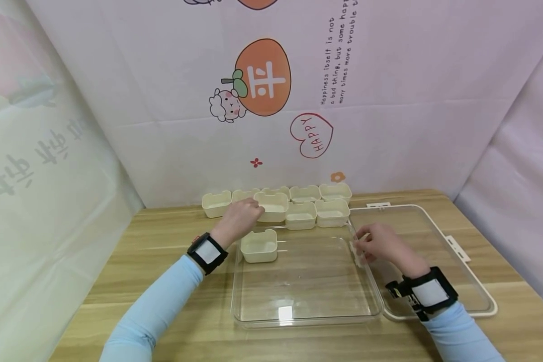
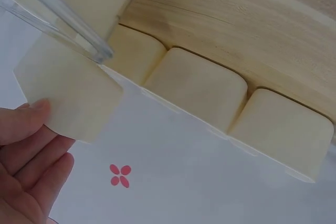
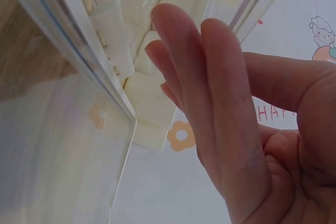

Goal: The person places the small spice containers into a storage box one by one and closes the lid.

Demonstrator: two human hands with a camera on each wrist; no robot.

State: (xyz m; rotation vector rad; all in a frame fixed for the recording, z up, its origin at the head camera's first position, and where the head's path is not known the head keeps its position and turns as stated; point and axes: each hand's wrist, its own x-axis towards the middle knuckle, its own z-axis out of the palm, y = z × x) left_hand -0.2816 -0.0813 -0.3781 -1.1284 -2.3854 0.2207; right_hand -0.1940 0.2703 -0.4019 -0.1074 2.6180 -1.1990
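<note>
My left hand point(image 1: 240, 221) pinches the edge of a small cream plastic bin point(image 1: 273, 208). In the left wrist view, the thumb and fingers meet at one edge of that bin point(image 2: 68, 87). My right hand point(image 1: 380, 244) is at the right side of a clear rectangular box point(image 1: 298, 320); its fingers, fairly straight in the right wrist view point(image 3: 215, 103), stand beside the box's wall. Inside the box, at the back left corner, stands another cream bin point(image 1: 259, 249).
Several more cream bins point(image 1: 335, 213) stand in rows behind the box, against the printed cloth point(image 1: 380, 151). A clear lid with a white rim point(image 1: 439, 226) and side clips lies to the right, its left edge against the box. Everything stands on a wooden table point(image 1: 131, 261).
</note>
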